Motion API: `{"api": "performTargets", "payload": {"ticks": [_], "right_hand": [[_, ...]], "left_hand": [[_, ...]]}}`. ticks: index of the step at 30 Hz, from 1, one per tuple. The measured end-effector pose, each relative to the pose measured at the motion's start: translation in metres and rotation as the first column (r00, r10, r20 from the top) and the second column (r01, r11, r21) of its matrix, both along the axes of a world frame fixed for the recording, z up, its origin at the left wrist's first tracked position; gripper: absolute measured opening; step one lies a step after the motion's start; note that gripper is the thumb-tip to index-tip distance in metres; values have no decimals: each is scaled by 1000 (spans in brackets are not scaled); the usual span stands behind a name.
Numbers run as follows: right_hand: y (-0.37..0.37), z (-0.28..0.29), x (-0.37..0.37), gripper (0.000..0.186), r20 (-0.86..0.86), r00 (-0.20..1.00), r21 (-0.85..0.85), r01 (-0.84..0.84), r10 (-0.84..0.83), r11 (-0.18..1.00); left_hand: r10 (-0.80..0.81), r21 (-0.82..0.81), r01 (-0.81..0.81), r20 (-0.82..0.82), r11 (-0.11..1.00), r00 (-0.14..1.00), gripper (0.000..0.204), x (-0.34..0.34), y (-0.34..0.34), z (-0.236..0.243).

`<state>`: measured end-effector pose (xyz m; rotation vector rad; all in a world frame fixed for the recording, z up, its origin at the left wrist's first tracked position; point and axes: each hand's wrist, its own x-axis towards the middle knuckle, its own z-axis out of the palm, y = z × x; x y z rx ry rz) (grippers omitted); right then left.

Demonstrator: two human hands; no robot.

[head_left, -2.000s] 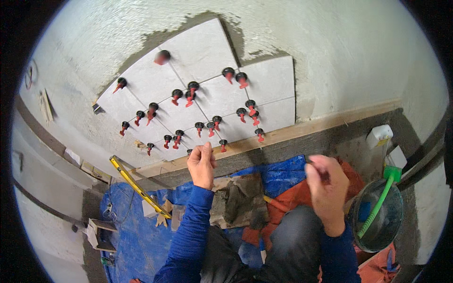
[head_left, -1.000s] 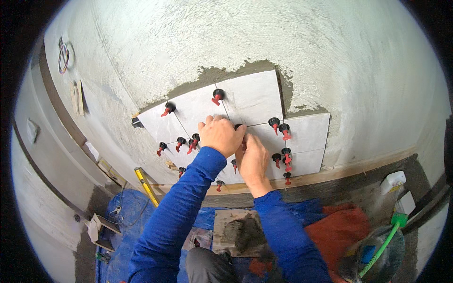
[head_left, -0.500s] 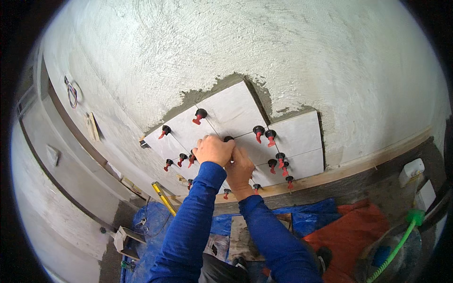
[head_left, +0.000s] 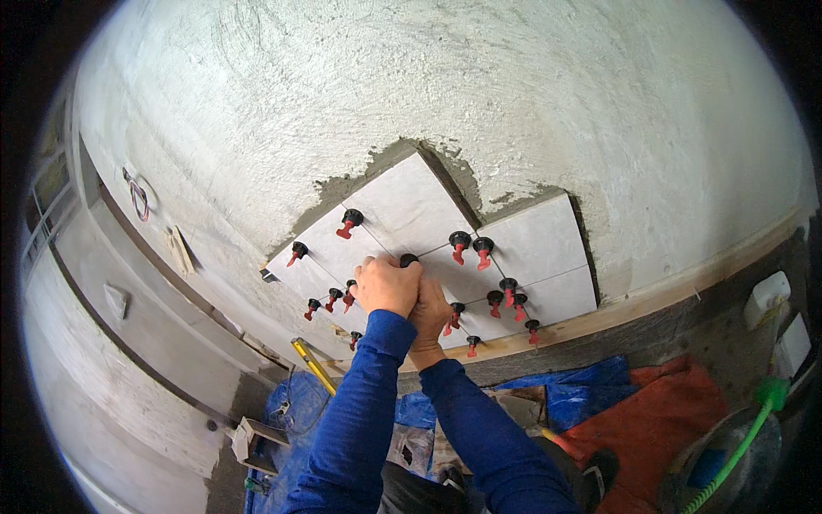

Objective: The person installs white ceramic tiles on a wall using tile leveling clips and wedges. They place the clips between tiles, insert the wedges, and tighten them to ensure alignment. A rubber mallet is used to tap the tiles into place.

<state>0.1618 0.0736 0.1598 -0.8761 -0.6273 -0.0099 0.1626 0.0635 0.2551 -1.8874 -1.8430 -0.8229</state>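
Light grey tiles (head_left: 409, 204) stand set on the rough plastered wall, with grey mortar showing along their upper edges. My left hand (head_left: 387, 285) is closed low on the tiles, its fingers curled round a tile leveling clip (head_left: 409, 259) whose black round base peeks out above the knuckles. Pressed against it from the right, my right hand (head_left: 431, 315) is closed at the same clip; its fingertips are partly hidden. Several other clips with red handles, such as a red-handled clip (head_left: 350, 223) at the upper left, straddle the joints around my hands.
A wooden batten (head_left: 659, 281) runs under the tiles. On the floor lie a blue sheet (head_left: 591, 396) and an orange sheet (head_left: 646, 415). A yellow spirit level (head_left: 314, 367) leans at the left. A bucket (head_left: 719, 467) with a green-handled tool (head_left: 736, 454) stands lower right.
My view has shifted a little, so the wall and floor items sit differently in the picture. Both hands stay closed at the same clip, with my wrists slightly turned.
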Motion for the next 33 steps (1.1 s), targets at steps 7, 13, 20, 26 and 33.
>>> {"api": "performTargets", "payload": {"ticks": [7,13,20,26,33], "right_hand": [[-3,-2,1,22,26,1000,41,-18,17,999],[-3,-6,2,21,41,999,-1,-33,33,999],[-51,8,63,32,310,915,-415,-113,257,903],[-98,72,106,21,608,774,-344,55,177,938],[-64,130,102,40,596,650,-773,307,472,554]], "left_hand": [[-61,77,64,-45,995,997,29,1,3,0],[-38,30,42,-119,999,992,32,4,-11,8],[-483,250,429,625,868,613,37,-45,-56,0],[247,312,720,793,619,-556,38,-27,-71,-48],[336,451,535,449,715,-828,35,10,-37,-51]]}}
